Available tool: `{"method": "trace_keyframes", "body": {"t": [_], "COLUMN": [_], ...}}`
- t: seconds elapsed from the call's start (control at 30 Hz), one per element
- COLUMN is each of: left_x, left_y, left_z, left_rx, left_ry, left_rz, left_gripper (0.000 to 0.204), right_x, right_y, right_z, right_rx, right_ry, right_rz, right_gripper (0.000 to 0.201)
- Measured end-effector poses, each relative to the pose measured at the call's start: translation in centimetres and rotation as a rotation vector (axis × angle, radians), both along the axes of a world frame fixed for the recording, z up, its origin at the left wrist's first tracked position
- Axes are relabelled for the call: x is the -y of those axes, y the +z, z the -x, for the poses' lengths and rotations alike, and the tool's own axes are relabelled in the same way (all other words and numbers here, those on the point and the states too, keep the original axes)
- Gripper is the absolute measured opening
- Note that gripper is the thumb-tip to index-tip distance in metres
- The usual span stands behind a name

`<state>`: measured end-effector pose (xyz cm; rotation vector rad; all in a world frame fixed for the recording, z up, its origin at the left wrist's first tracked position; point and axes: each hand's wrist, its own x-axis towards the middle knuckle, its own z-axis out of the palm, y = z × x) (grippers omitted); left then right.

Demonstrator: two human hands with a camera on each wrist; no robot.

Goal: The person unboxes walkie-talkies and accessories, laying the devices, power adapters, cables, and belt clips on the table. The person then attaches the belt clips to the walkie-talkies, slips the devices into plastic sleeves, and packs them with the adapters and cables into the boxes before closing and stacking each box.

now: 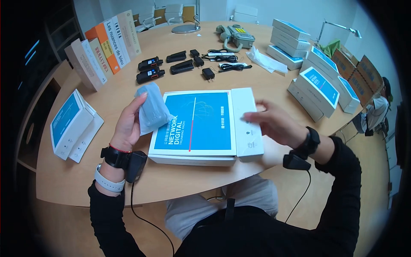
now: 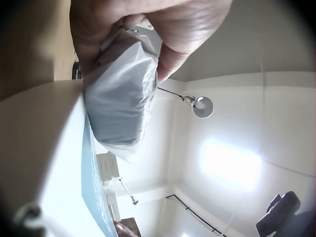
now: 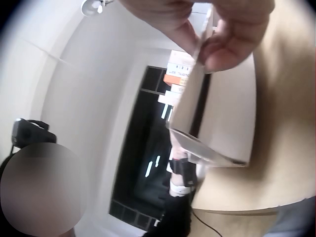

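My left hand (image 1: 128,122) holds a bagged, pale, translucent packet (image 1: 153,109) over the left edge of a blue-and-white box (image 1: 209,128) printed "NETWORK DIGITAL". The left wrist view shows the packet (image 2: 121,98) pinched between the thumb and fingers of the left hand (image 2: 182,24). At the box's right side is a white panel (image 1: 250,143) with small icons, the right hand (image 1: 278,124) over it, slightly blurred. In the right wrist view, thumb and fingertips of the right hand (image 3: 232,29) pinch the panel's thin edge (image 3: 190,98), with a dark gap beside it. What the packet contains is hidden.
Two handheld radios (image 1: 150,70), chargers (image 1: 208,74) and cables (image 1: 233,67) lie beyond the box. Books (image 1: 113,47) stand at back left, with more boxes (image 1: 70,124) in front. A telephone (image 1: 235,36) is at the back; stacked boxes (image 1: 289,43) stand right.
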<state>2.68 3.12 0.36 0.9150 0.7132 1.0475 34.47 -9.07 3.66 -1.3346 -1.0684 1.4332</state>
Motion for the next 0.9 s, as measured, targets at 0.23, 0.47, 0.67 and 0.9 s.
{"method": "trace_keyframes", "body": {"t": [0.23,0.47,0.67,0.9], "left_x": [-0.2,-0.4,1.8,8.1], "left_y": [0.6,3.2,5.6,5.3], "left_z": [0.8,3.5,8.0,15.5], "left_rx": [-0.003,0.082,0.166,0.067], "left_ry": [0.02,0.22,0.407,0.714], "left_rz": [-0.035,-0.22,-0.386,-0.485], "left_gripper": [0.046,0.05,0.046,0.043], "right_x": [-0.6,-2.4,-7.3,-8.6], "right_y": [5.0,8.6,7.9,4.5], "right_z": [1.4,5.7,10.3,-1.2], "right_rx": [-0.22,-0.177,0.924,1.42], "right_ry": [-0.04,0.179,0.716,0.44], "right_rz": [-0.331,-0.668,-1.36,-0.251], "right_gripper": [0.066,0.066,0.049,0.04]}}
